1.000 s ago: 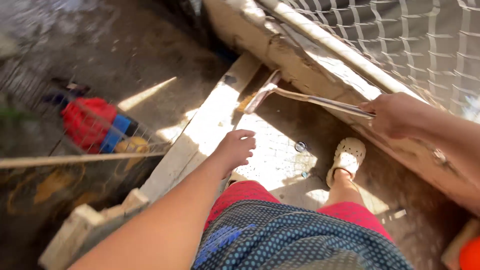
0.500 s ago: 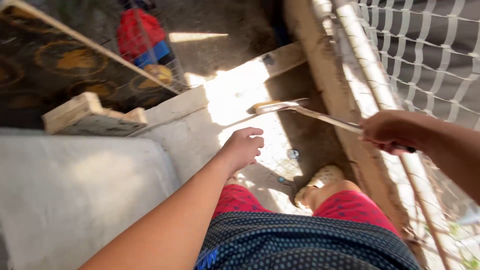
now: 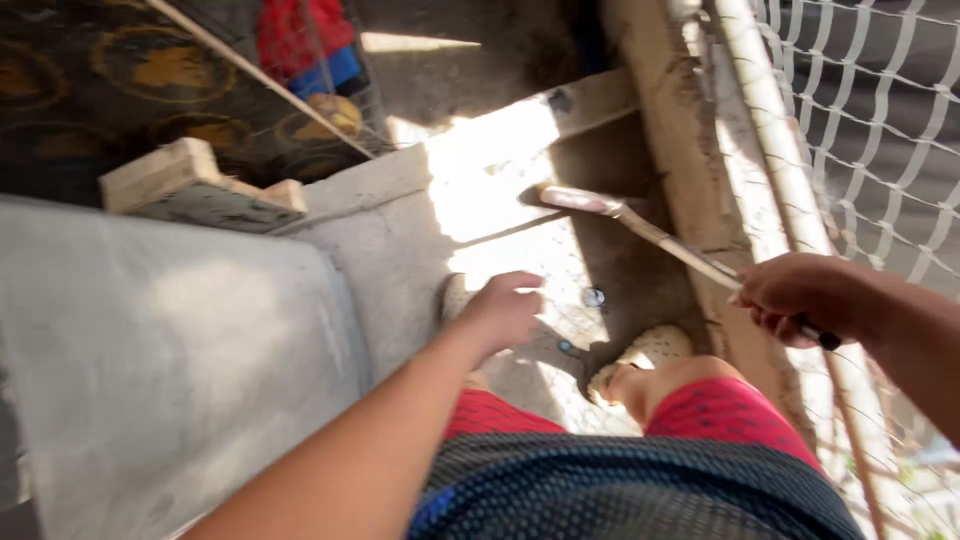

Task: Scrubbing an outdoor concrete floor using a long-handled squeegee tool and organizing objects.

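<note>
A long-handled trowel (image 3: 640, 225) is gripped in the right hand (image 3: 795, 300), whose fingers (image 3: 775, 322) are clenched round the dark end of the handle near the right edge of the view. The handle is slanted up and to the left from the fist, and its flat blade is held over the shaded strip of concrete floor (image 3: 500, 190), just beside the base of the low concrete wall (image 3: 680, 150). Whether the blade touches the floor cannot be told.

The left hand (image 3: 505, 310) is held out over the sunlit part of the floor with nothing in it; its fingers are loosely curled and released. Below it, two pale perforated clogs (image 3: 640, 355) are seen on the floor, one of them mostly hidden behind the hand, and red shorts (image 3: 720, 415) and a dark dotted shirt (image 3: 620, 490) fill the lower edge.

A wire mesh fence (image 3: 860, 130) is set along the top of the low wall at the right. A smooth grey concrete slab (image 3: 170, 370) takes up the left side, with wooden blocks (image 3: 190, 185) lying at its far edge. Beyond them, a patterned dark rug (image 3: 110, 90) and a red and blue object (image 3: 305, 40) are seen behind a thin slanted stick (image 3: 260, 80).
</note>
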